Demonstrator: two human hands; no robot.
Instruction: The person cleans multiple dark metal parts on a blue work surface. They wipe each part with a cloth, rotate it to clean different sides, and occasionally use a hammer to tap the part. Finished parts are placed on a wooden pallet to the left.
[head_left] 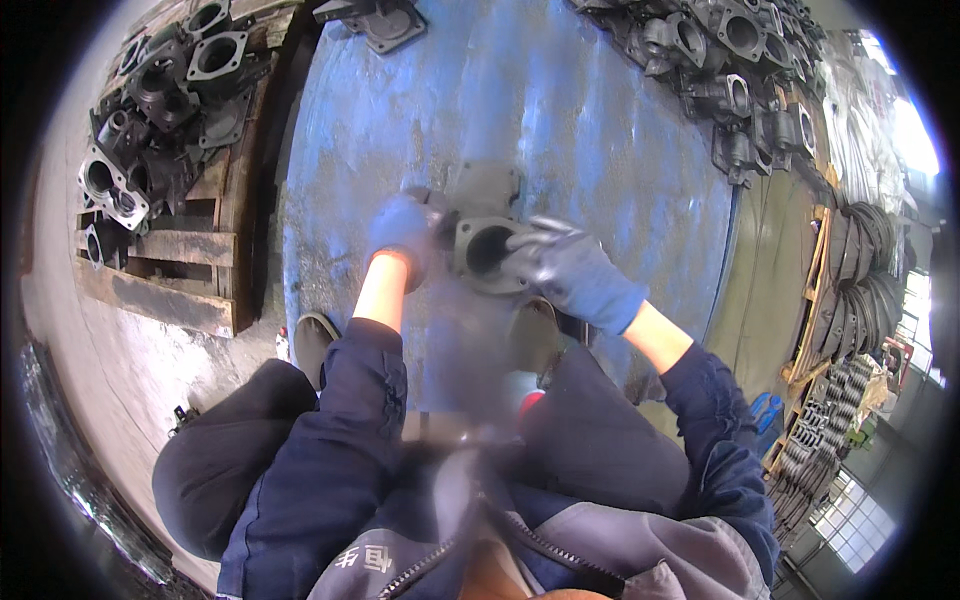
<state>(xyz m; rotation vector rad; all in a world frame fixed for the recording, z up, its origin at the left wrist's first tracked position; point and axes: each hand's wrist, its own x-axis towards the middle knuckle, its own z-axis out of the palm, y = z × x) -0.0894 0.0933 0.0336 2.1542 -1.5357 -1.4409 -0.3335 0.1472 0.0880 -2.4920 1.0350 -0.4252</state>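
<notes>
A dark grey metal casting (480, 186) stands on the blue work surface (400, 110) in front of me, a round-holed flange facing up. My right hand (572, 262), in a blue glove with a greyish coating, grips the flange's right side, fingers at the rim of the hole. On the casting's left is my left hand (402, 226), also in a blue glove. Its fingers are curled round something dark next to the casting; blur hides what that is. A blurred patch lies between my forearms, below the casting.
Similar castings (160, 90) are heaped on a wooden pallet (190, 305) at the left. More castings (740, 40) are piled at the far right of the blue surface, and another casting (388, 28) lies at its far edge. Ring-shaped parts (860, 260) are stacked along the right.
</notes>
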